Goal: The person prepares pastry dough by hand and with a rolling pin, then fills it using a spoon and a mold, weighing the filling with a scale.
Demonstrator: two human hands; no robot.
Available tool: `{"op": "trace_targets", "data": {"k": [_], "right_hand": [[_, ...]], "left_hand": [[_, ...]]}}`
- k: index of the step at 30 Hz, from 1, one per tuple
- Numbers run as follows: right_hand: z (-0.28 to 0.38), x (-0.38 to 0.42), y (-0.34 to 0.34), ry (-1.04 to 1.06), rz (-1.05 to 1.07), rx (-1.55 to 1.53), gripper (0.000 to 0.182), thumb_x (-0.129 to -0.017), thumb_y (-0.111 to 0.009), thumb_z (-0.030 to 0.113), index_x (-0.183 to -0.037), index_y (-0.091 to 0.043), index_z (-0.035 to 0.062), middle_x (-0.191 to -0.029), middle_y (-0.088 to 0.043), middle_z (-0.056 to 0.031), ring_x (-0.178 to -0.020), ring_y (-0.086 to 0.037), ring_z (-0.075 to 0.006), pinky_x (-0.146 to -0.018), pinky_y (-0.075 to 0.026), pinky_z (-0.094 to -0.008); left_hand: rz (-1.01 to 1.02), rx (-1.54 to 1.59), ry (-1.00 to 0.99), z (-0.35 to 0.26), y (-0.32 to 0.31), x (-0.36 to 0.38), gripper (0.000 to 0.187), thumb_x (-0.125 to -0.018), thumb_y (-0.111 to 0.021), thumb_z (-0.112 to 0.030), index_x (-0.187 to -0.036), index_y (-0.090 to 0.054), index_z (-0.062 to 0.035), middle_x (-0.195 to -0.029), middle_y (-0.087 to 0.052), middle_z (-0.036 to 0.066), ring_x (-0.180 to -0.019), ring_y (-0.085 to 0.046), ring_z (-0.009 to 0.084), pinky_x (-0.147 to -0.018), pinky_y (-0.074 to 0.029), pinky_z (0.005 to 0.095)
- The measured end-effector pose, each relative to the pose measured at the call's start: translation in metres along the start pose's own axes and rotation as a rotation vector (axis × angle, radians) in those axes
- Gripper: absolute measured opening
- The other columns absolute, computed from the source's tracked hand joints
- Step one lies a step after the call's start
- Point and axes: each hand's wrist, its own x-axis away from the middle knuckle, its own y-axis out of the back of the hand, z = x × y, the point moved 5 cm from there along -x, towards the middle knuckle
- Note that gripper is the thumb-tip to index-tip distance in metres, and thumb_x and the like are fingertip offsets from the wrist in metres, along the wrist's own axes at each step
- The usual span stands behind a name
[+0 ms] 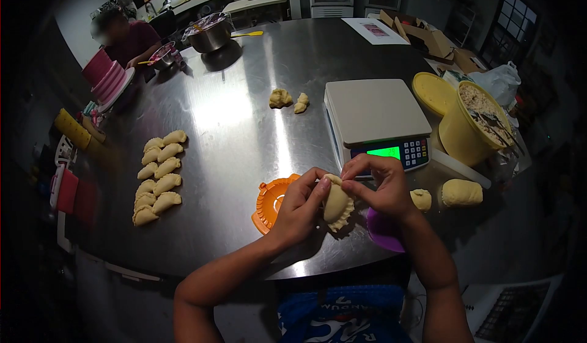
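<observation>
A half-moon dumpling (337, 205) with a crimped edge is held up between my two hands over the table's near side. My left hand (306, 203) grips its left side between thumb and fingers. At its upper right, the thumb and forefinger of my right hand (380, 187) pinch the edge. Partly hidden behind my left hand lies an orange dumpling mold (267, 205), opened flat. Something purple (384, 230) rests under my right wrist, mostly covered. Right of that hand are a small dough piece (421, 200) and a larger dough block (462, 193).
Finished dumplings (166, 167) stand in two columns at left. Dough scraps (280, 98) lie mid-table. A digital scale (376, 114) sits ahead, beside a yellow tub (468, 129) of filling. A pink cake (105, 77), a metal pot (211, 36) and a seated person (125, 40) are far left.
</observation>
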Motion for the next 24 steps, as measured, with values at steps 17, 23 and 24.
{"op": "trace_targets", "data": {"k": [17, 23, 24], "right_hand": [[-0.002, 0.001, 0.002, -0.258, 0.067, -0.011, 0.013, -0.085, -0.074, 0.011, -0.088, -0.07, -0.0008, -0.082, -0.071, -0.0052, -0.08, -0.065, -0.0093, -0.077, -0.051, -0.025], [-0.002, 0.003, 0.002, -0.175, -0.004, 0.1, 0.012, -0.085, -0.073, 0.01, -0.089, -0.07, -0.0009, -0.082, -0.07, -0.0049, -0.079, -0.065, -0.0093, -0.078, -0.051, -0.0255], [-0.004, 0.003, 0.002, -0.216, -0.004, 0.023, 0.012, -0.085, -0.073, 0.01, -0.09, -0.07, -0.0009, -0.083, -0.07, -0.0049, -0.08, -0.065, -0.0092, -0.079, -0.051, -0.0255]], "left_hand": [[-0.012, -0.076, 0.008, -0.004, -0.003, 0.005, 0.024, -0.106, -0.042, -0.027, -0.115, -0.04, -0.0051, -0.09, -0.059, 0.007, -0.072, -0.056, 0.006, -0.058, -0.044, 0.0188], [-0.028, 0.002, 0.004, 0.002, 0.0, 0.002, 0.023, -0.106, -0.043, -0.024, -0.117, -0.041, -0.004, -0.089, -0.064, 0.008, -0.078, -0.061, 0.0089, -0.065, -0.048, 0.0213], [-0.044, 0.01, 0.002, -0.003, -0.002, 0.002, 0.023, -0.106, -0.043, -0.025, -0.117, -0.043, -0.0045, -0.092, -0.063, 0.008, -0.077, -0.06, 0.008, -0.065, -0.048, 0.021]]}}
